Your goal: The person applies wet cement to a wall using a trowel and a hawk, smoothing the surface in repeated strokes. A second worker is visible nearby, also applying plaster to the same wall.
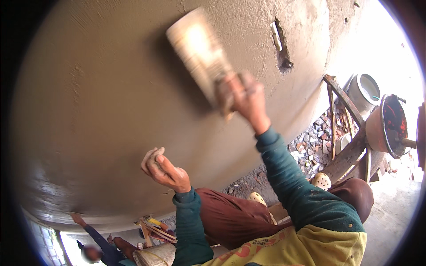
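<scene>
My right hand (242, 95) grips a long rectangular float (197, 48), blurred by motion, raised at or just off the wet grey plaster wall (115, 80); I cannot tell whether it touches. My left hand (164, 170) is lower and to the left, held before the wall with curled fingers; what they hold, if anything, is hard to make out. A slot with a pale pipe (276, 35) is cut into the wall above and right of the float.
A co-worker (102, 244) reaches to the wall at lower left beside tools. At right are wooden trestle timbers (344, 99), a grey bucket (364, 91), a dirty pail (390, 126) and rubble (306, 142). My knees and clogs (320, 181) are below.
</scene>
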`<state>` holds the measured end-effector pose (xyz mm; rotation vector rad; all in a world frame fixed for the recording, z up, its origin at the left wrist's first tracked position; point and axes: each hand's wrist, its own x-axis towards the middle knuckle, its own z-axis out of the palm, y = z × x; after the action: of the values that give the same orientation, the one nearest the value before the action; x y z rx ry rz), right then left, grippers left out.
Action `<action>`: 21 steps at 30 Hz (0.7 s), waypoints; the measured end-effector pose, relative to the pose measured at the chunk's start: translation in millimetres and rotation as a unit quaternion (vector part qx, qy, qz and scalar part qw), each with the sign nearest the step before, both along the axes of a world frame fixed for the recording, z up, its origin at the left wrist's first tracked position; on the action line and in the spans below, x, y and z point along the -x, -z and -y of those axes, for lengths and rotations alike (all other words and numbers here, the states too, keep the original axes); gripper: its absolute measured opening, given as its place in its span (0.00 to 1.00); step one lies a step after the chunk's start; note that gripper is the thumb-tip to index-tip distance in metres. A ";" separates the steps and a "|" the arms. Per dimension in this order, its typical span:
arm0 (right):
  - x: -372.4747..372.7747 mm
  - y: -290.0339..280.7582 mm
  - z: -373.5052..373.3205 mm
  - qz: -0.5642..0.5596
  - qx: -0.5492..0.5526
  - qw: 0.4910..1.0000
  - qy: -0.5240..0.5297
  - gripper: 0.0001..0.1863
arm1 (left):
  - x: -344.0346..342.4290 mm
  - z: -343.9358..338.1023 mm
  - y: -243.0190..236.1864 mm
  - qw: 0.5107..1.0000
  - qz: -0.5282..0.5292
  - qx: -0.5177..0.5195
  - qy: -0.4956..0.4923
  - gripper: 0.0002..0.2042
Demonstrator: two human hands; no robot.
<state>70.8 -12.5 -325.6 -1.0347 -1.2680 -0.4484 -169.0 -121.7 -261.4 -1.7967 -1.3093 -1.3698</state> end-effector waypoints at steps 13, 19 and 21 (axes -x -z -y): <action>-7.6 144.1 42.6 -0.469 0.195 0.817 -0.274 0.16 | 19.5 15.4 -5.2 0.999 -0.036 -0.003 0.008 0.20; -0.3 200.8 10.6 -0.487 0.186 0.831 -0.192 0.17 | 40.8 17.7 0.5 0.997 -0.068 0.006 0.029 0.22; 49.0 194.3 16.1 -0.351 0.217 0.907 -0.086 0.11 | 45.1 18.5 1.4 0.998 -0.049 0.007 0.038 0.22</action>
<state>21.9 -28.6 -519.9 -1.2837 -0.7941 0.3543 -214.1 -140.2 -262.8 -1.9163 -1.2143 -1.2974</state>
